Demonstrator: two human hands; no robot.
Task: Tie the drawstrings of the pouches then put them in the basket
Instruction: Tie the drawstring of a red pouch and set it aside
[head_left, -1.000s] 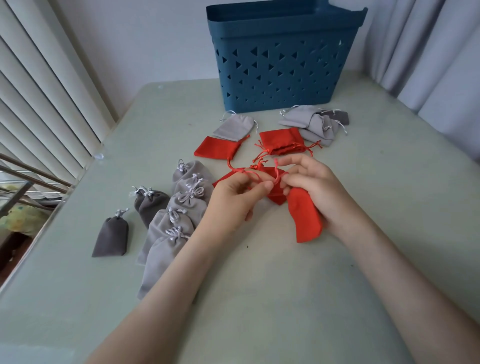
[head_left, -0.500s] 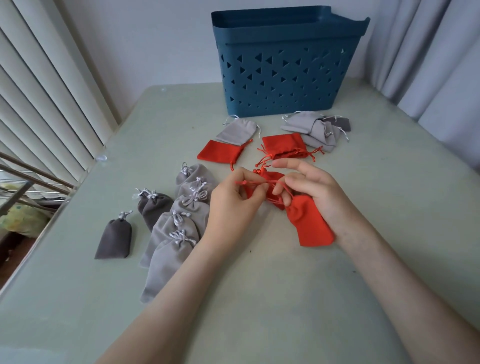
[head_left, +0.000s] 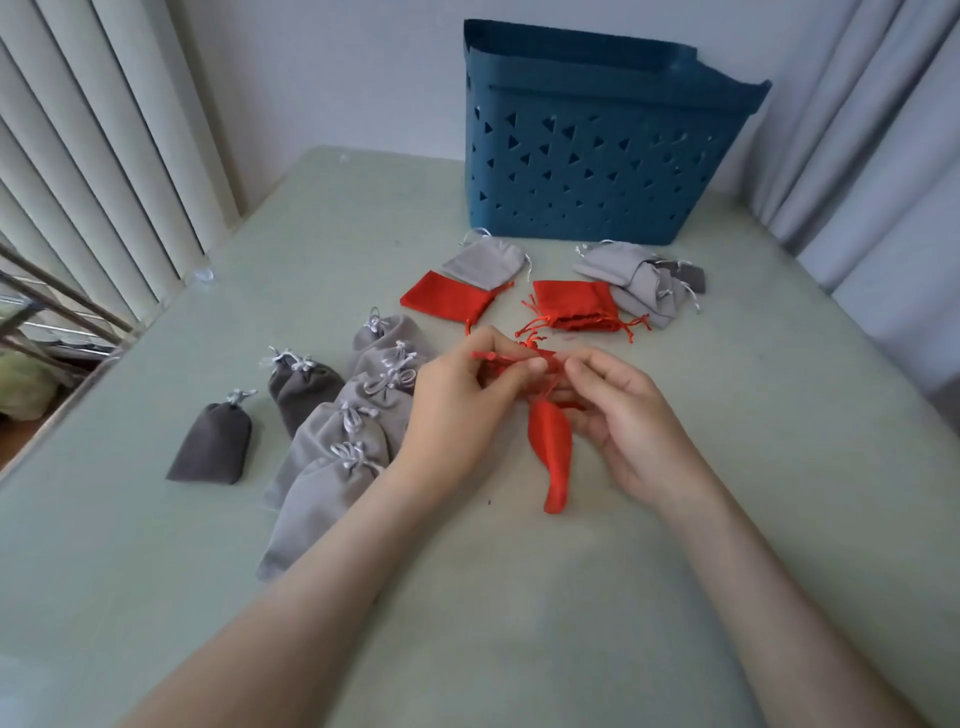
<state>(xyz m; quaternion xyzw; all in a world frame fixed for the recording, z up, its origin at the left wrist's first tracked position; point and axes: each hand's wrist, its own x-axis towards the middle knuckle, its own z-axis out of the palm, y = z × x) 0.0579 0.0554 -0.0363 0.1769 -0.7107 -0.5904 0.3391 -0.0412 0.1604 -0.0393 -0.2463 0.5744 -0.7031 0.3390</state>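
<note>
Near the middle of the counter (head_left: 519, 597) both hands work on one red pouch (head_left: 555, 452), which hangs narrow end down between them with its lower tip close to the surface. The left hand (head_left: 457, 410) has a tight grip: thumb and forefinger pinch the red drawstring (head_left: 496, 358), a short end sticking out toward 9 o'clock. The right hand (head_left: 631, 423) has its grip closed too, fingers curled at the pouch's gathered neck, fingertips almost meeting the left thumb. At 12 o'clock from the hands stands the blue basket (head_left: 597, 156). Between it and the hands lie two flat red pouches (head_left: 571, 306), a light grey pouch (head_left: 485, 262) at 11 o'clock and a heap of grey pouches (head_left: 631, 278) at 1 o'clock. At 9 o'clock sit the tied grey pouches (head_left: 358, 421), and farther out two dark grey pouches (head_left: 210, 449)
</note>
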